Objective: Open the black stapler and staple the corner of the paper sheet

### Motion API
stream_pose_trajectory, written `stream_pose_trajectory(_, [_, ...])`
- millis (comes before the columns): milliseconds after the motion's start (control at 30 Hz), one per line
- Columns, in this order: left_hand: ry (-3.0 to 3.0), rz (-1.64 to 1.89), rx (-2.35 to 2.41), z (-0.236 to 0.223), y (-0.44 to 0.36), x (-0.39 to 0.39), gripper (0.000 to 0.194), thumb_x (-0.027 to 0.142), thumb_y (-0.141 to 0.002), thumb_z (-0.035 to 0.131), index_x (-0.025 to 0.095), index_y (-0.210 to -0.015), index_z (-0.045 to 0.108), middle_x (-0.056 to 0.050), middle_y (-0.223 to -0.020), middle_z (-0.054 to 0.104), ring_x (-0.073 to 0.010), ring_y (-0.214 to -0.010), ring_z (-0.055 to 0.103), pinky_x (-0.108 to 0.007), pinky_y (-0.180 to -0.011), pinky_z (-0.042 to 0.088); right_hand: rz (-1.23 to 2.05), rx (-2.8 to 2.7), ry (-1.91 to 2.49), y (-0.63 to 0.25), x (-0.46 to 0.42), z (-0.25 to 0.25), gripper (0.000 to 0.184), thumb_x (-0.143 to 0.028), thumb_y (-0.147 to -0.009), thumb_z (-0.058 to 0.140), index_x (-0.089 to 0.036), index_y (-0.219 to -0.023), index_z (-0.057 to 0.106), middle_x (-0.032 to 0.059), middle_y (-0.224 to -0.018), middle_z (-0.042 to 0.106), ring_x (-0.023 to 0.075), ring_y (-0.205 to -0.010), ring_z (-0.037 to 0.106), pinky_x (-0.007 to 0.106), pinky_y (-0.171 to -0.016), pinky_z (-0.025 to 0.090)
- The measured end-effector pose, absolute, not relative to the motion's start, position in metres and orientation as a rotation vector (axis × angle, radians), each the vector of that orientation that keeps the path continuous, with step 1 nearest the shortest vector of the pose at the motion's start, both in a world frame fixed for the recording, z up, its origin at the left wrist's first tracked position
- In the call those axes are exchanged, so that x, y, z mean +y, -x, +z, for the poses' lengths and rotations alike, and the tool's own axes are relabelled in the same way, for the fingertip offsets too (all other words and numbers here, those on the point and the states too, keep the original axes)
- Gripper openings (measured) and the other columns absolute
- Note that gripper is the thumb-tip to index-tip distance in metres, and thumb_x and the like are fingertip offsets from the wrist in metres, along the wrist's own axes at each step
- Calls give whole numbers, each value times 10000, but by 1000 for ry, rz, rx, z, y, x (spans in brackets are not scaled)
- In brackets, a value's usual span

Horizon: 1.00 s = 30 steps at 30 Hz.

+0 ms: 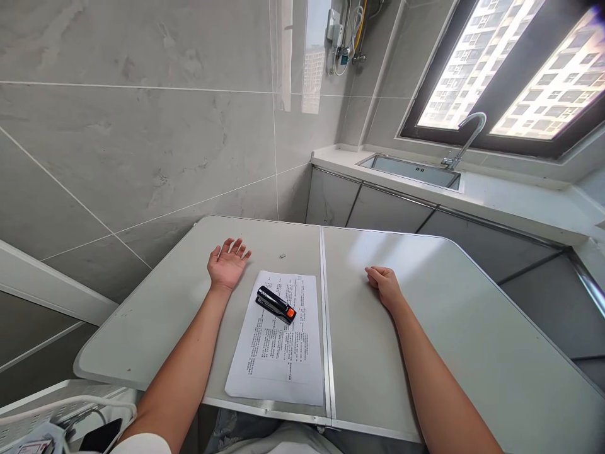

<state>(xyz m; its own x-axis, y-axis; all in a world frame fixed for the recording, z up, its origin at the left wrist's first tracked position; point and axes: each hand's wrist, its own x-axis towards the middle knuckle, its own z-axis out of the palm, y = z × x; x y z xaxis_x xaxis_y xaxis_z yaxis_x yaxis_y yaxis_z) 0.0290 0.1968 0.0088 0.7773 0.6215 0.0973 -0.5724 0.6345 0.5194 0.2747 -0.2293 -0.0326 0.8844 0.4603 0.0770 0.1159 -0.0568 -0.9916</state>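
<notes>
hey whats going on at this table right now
A person sits with both forearms on a folding table, and neither hand is visibly holding anything. The left hand lies palm up, fingers loosely curled; the right hand is curled closed on the other side. Between them, a black stapler with an orange part lies on printed paper. A tiny grey piece lies just beyond the paper.
</notes>
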Motion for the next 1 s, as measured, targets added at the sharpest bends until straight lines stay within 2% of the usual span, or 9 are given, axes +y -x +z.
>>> stream_pose_trajectory(167, [-565, 688, 109, 8, -29, 197, 353, 481, -932, 564, 191, -1043, 734, -104, -1087, 737, -212, -898, 691, -423, -864, 578, 295, -454, 1641, -274, -229, -33, 565, -463, -846, 698, -241, -595, 242, -69, -589, 188, 101, -562, 153, 288, -517, 127])
stream_pose_trajectory(367, [-596, 670, 127, 8, -30, 197, 313, 467, -928, 580, 187, -892, 716, -92, -1000, 722, -202, -847, 675, -404, -834, 568, 296, -468, 1685, -272, -229, -33, 543, -418, -865, 676, -237, -595, 241, -65, -594, 199, 102, -576, 157, 292, -535, 122])
stream_pose_trajectory(1000, [-650, 650, 94, 11, -31, 193, 292, 462, -926, 598, 194, -919, 712, -78, -907, 667, -168, -747, 615, -340, -738, 520, 265, -521, 1762, -269, -228, -31, 545, -477, -855, 652, -238, -609, 229, -61, -596, 188, 102, -580, 154, 287, -525, 126])
